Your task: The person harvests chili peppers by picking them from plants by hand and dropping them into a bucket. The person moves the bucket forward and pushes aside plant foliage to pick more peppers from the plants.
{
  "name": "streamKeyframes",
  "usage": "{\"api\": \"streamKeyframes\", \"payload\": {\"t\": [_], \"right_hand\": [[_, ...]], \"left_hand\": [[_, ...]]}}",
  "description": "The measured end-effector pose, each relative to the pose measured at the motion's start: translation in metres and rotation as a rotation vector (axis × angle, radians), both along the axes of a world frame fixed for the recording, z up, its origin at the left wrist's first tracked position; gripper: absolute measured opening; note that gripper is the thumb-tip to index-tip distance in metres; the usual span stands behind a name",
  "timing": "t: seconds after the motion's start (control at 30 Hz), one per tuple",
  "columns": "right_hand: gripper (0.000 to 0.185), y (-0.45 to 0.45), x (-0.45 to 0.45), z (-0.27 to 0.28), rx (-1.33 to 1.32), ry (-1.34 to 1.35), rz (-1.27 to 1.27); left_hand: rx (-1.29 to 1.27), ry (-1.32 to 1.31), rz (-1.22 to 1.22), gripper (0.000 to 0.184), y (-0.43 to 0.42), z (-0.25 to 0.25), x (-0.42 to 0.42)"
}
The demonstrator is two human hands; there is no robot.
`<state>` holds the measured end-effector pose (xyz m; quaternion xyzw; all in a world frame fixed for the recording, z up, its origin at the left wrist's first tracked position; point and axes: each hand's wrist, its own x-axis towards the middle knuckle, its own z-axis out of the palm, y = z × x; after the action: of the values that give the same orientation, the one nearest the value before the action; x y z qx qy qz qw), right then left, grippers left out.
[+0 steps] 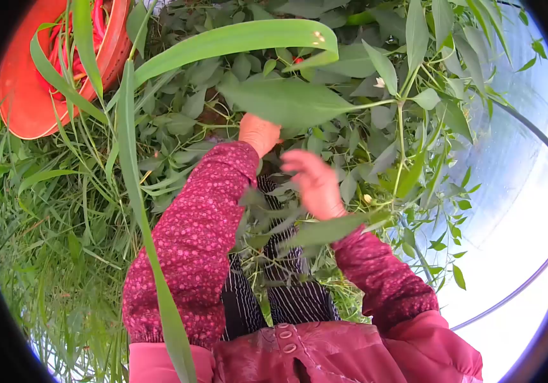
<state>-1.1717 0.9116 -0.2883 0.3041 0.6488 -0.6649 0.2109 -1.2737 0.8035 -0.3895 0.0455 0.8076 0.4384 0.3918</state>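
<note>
My left hand (260, 133) reaches into the leaves of a pepper plant (293, 102). A broad leaf and the foliage hide its fingers, so whatever they touch cannot be made out. Just to the right and nearer my body is my right hand (317, 185), slightly blurred, with its fingers apart and nothing visible in them. Leaves surround both hands. A bit of red fruit (298, 60) peeks through the foliage beyond them. At the upper left, an orange-red basin (22, 96) holds several red chili peppers (98, 22).
Tall grass (57, 236) fills the left side. A long grass blade (153, 249) crosses in front of my left sleeve. Clear plastic sheeting (510, 166) stands on the right, with a dark pipe (529, 127) along it. My striped trouser legs (293, 300) show below.
</note>
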Motion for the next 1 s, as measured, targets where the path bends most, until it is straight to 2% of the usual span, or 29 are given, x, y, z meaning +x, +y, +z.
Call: {"api": "streamKeyframes", "payload": {"t": [0.03,0.1,0.13,0.17,0.2,0.23,0.3,0.33,0.37,0.4,0.43,0.47,0.53,0.63,0.7,0.77,0.9,0.97,1.0], "right_hand": [[0.041,0.01,-0.017,0.009,0.152,-0.015,-0.065],[0.028,0.032,-0.05,0.002,0.322,-0.145,-0.122],[0.028,0.035,-0.058,-0.007,0.335,-0.144,-0.161],[0.028,0.036,-0.067,-0.014,0.347,-0.143,-0.201],[0.028,0.037,-0.073,-0.02,0.35,-0.143,-0.2],[0.028,0.035,-0.078,-0.025,0.286,-0.22,-0.214],[0.029,0.03,-0.087,-0.029,0.221,-0.297,-0.226],[0.028,0.027,-0.091,-0.027,0.211,-0.351,-0.258],[0.027,0.026,-0.094,-0.027,0.203,-0.403,-0.293],[0.026,0.024,-0.092,-0.028,0.145,-0.334,-0.385],[0.026,0.025,-0.089,-0.03,0.148,-0.337,-0.385],[0.024,0.028,-0.083,-0.034,0.141,-0.314,-0.485],[0.018,0.035,-0.073,-0.036,0.052,-0.323,-0.61],[0.018,0.048,-0.066,-0.015,-0.101,-0.207,-0.606],[0.018,0.07,-0.068,-0.01,-0.259,-0.187,-0.653],[0.017,0.072,-0.074,0.026,-0.243,-0.263,-0.619],[0.017,0.088,-0.033,0.028,-0.276,-0.164,-0.637],[0.015,0.082,-0.021,0.051,-0.13,-0.148,-0.201],[0.013,0.079,-0.016,0.063,-0.104,-0.108,0.013]], "left_hand": [[0.144,-0.282,0.206,0.021,0.0,0.001,-0.001],[0.216,-0.305,0.202,0.023,-0.004,-0.014,0.009],[0.28,-0.318,0.195,0.025,-0.008,-0.024,0.013],[0.344,-0.33,0.187,0.028,-0.008,-0.014,0.005],[0.124,-0.428,0.15,0.033,0.0,-0.002,0.001],[0.126,-0.434,0.15,0.033,0.007,-0.013,0.009],[-0.364,0.176,-0.218,0.034,0.022,-0.046,0.028],[-0.399,0.149,-0.311,0.033,0.023,-0.018,0.009],[-0.393,0.146,-0.31,0.033,0.022,-0.016,0.009],[-0.296,0.265,-0.225,0.023,0.019,-0.015,0.007],[-0.199,0.383,-0.139,0.021,0.015,-0.014,0.006],[-0.196,0.38,-0.141,0.021,0.012,-0.013,0.005],[0.027,0.045,-0.036,0.018,0.006,-0.012,-0.001],[0.353,-0.469,0.129,0.022,-0.005,-0.009,-0.008],[0.399,-0.533,0.187,0.022,-0.012,-0.015,-0.002],[0.498,-0.655,0.304,0.024,-0.013,-0.02,0.008],[0.632,-0.822,0.487,0.028,-0.017,-0.012,0.007],[0.515,-0.534,0.252,0.029,-0.01,0.029,-0.013],[0.397,-0.061,0.013,0.03,-0.012,0.022,-0.007]]}}
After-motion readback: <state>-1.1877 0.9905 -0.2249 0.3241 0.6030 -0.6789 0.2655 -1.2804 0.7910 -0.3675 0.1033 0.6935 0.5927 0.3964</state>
